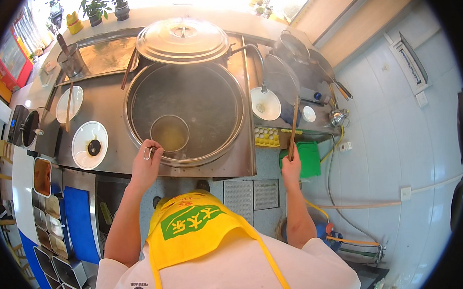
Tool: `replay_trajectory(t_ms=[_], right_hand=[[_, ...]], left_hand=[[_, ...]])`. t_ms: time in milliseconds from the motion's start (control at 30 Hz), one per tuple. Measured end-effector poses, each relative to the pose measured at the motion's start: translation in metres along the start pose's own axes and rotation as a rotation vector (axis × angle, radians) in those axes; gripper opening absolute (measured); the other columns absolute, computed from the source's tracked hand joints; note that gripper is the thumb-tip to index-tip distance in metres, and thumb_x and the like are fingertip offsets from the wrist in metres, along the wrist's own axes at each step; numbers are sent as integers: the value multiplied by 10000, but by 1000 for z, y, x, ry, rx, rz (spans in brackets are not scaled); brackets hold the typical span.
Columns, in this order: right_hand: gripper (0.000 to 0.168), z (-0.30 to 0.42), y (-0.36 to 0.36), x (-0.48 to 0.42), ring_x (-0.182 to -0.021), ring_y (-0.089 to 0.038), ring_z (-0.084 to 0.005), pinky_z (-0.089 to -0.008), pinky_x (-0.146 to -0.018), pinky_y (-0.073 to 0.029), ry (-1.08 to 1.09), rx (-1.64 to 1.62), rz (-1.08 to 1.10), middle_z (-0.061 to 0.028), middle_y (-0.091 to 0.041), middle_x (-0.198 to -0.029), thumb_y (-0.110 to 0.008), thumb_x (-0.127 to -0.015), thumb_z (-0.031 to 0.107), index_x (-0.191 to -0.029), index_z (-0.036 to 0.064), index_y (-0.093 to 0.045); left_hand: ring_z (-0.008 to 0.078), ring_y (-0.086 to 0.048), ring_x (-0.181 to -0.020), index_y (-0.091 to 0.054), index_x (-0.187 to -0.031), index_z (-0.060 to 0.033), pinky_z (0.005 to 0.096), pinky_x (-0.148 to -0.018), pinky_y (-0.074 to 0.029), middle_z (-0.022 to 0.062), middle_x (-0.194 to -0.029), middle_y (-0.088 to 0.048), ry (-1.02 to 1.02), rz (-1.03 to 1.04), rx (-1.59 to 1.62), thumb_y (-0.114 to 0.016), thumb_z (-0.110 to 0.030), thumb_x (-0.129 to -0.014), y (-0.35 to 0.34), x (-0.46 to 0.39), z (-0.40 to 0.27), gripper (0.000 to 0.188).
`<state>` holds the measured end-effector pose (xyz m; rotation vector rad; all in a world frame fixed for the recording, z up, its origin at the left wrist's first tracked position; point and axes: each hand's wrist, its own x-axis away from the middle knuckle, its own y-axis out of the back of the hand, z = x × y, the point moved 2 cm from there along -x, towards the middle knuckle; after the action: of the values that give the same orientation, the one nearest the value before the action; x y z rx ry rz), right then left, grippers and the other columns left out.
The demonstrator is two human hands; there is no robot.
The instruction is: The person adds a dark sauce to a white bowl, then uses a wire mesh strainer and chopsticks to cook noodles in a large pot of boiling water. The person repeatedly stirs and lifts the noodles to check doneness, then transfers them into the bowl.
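My left hand [148, 158] is closed on the handle of a round metal strainer [170, 134], whose basket sits in the steaming liquid near the front left of a large steel pot [197, 95]. Something yellowish shows inside the strainer. Away to the right of the pot, my right hand [291, 165] grips a long wooden handle [294, 129] that reaches up to a large wire-rimmed skimmer [284, 69]; its far end is blurred by steam. A large round steel lid [182, 39] rests over the pot's back edge.
On the steel counter at left stand a white bowl [97, 128] with dark contents and another [63, 110] with chopsticks across it. A faucet [262, 64] hangs above a white bowl [272, 107] at right. Egg trays [266, 137] and a green bin [310, 160] are lower right. Food containers [42, 176] stand lower left.
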<state>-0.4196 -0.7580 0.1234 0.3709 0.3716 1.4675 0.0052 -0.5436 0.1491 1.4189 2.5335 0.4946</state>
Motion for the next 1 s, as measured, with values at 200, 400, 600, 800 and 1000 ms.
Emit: replay_trajectory(t_ms=[200,400,600,800,1000], right_hand=[[653,13,4,4,-803,-531,-120,-246,-687,-453,-70,-62,122,-90,-566,-1196,-502,-801,-33,-1445,58,-435],[683,10,-7,7,-506,-380,-106,-290,-443,-315,-297,-196,70,-5,-448,-724,-424,-833,-75,-1483,135,-399],[686,-23,-9,-4,-478,-259,-89,-286,-414,-232,-13,-99,-77,6,-376,-677,-389,-872,-85,-1519,136,-328],[727,47,-1,14,-497,-310,-87,-277,-416,-261,-312,-276,66,-10,-402,-726,-378,-871,-105,-1541,152,-264],[804,71,-4,49,-512,-357,-91,-261,-417,-297,-199,-510,89,-44,-477,-874,-394,-799,-123,-1537,161,-250]], left_hand=[[309,-603,-915,-539,-994,-72,367,-803,-482,132,-981,-582,-48,-28,-31,-599,-155,-934,-2,1,12,119],[385,-606,-947,-546,-1039,-100,416,-789,-491,141,-1006,-622,18,-32,-34,-619,-241,-931,7,7,-19,192],[397,-601,-929,-535,-1047,-84,434,-761,-487,153,-1052,-598,-29,-1,-53,-596,-258,-946,0,5,-18,210],[392,-605,-928,-532,-1059,-85,431,-772,-485,155,-1050,-601,-26,-5,-53,-594,-263,-950,5,10,-16,217],[355,-610,-950,-545,-1039,-97,400,-804,-484,130,-1017,-603,-21,1,-76,-613,-238,-939,2,9,-17,186]])
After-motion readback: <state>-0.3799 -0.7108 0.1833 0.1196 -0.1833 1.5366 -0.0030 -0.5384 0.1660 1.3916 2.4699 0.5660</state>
